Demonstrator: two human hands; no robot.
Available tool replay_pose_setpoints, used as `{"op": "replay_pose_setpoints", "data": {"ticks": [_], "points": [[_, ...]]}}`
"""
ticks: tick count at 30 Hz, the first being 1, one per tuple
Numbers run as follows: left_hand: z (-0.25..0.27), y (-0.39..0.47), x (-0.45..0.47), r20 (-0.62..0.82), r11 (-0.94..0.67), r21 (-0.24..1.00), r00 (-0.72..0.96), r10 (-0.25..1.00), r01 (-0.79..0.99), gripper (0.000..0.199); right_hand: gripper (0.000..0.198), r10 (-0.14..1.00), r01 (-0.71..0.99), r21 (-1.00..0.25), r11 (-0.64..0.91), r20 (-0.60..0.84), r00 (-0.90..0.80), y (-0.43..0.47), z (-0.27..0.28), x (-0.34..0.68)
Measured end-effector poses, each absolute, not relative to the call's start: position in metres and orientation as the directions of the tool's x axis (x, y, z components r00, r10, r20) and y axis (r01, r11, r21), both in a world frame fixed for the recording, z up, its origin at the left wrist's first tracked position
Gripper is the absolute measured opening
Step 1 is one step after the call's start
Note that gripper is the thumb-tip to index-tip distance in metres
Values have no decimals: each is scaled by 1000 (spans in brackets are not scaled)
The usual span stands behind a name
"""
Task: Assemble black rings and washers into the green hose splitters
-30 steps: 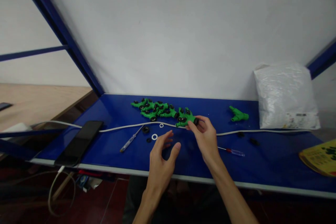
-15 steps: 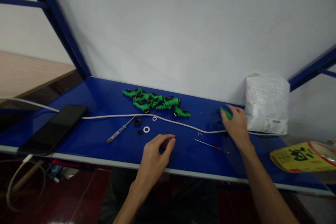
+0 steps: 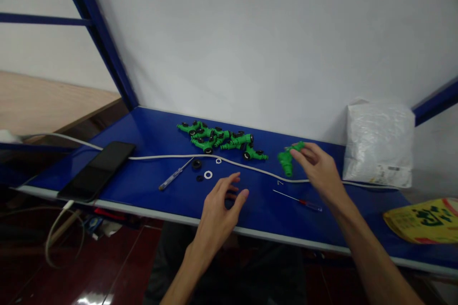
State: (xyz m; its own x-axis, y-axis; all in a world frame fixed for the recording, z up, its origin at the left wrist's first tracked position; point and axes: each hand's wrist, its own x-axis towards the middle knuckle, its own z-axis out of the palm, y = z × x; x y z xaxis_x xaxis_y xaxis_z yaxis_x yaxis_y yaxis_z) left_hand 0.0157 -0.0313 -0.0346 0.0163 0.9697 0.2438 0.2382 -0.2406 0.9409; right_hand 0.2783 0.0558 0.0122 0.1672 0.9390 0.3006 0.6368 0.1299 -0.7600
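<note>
Pinching green Y-shaped fitting (image 3: 286, 162) in right hand (image 3: 320, 167); left hand (image 3: 220, 206) empty, half-spread above bench (image 3: 250, 200). Fitting looks light, stiff; narrow branches probably suit fingertip grip.

Right grip (image 3: 319, 166) pinches green connector (image 3: 286, 159); left grip (image 3: 221, 204) loosely curled.

I see fittings (image 3: 236, 141) clustered behind the cable (image 3: 161, 157), a parcel (image 3: 379, 140) behind its right stretch, two screwdrivers (image 3: 172, 178) before it.
</note>
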Motion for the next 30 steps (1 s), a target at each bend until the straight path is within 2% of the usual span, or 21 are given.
{"op": "replay_pose_setpoints", "data": {"ticks": [1,2,3,4,5,7,9,10,12,14,17,19,21,24,26,28,30], "points": [[-36,-31,15,243,-239,946,6,970,219,45,40,967,410,-895,178,235,94,39,7,255],[-38,-31,15,247,-241,948,0,969,209,51,41,988,176,-973,146,154,28,24,0,232],[-41,-31,13,257,-251,945,0,966,210,54,42,996,4,-997,83,82,-44,12,-8,211],[-43,-30,12,273,-267,936,5,962,227,54,41,994,-97,-994,50,59,-91,3,-16,192],[-45,-30,10,294,-287,921,11,956,262,50,40,993,-120,-992,47,59,-99,-3,-24,179],[-48,-30,6,335,-317,872,17,942,374,37,36,994,-18,-995,93,94,-53,-8,-34,171],[-50,-32,3,353,-323,811,31,935,488,27,34,980,179,-968,176,190,62,-8,-35,190],[-50,-33,3,351,-318,788,40,935,528,25,33,951,344,-911,227,283,122,-9,-33,208],[-49,-36,3,340,-305,761,49,939,573,28,29,852,689,-689,225,483,204,-9,-27,254],[-46,-39,4,326,-284,750,39,944,598,34,34,798,898,-425,117,579,170,-8,-24,301],[-41,-40,6,313,-270,743,39,949,612,45,49,844,995,-103,-10,533,64,-6,-33,352],[-37,-37,7,326,-307,728,85,942,613,54,50,872,1000,-9,-10,490,13,-4,-44,368],[-34,-31,7,343,-369,698,166,924,614,58,48,877,1000,13,11,480,-16,-2,-53,373],[-31,-24,7,322,-428,664,282,904,613,47,46,866,998,-18,55,499,-39,-2,-50,370],[-30,-22,7,295,-417,675,295,909,609,36,43,848,992,-107,63,531,3,-7,-39,361],[-30,-24,7,281,-390,698,272,920,601,31,35,828,946,-319,56,544,134,-16,-25,343],[-29,-28,6,269,-362,712,243,932,602,30,30,837,745,-663,70,445,318,-27,-13,317]]}}
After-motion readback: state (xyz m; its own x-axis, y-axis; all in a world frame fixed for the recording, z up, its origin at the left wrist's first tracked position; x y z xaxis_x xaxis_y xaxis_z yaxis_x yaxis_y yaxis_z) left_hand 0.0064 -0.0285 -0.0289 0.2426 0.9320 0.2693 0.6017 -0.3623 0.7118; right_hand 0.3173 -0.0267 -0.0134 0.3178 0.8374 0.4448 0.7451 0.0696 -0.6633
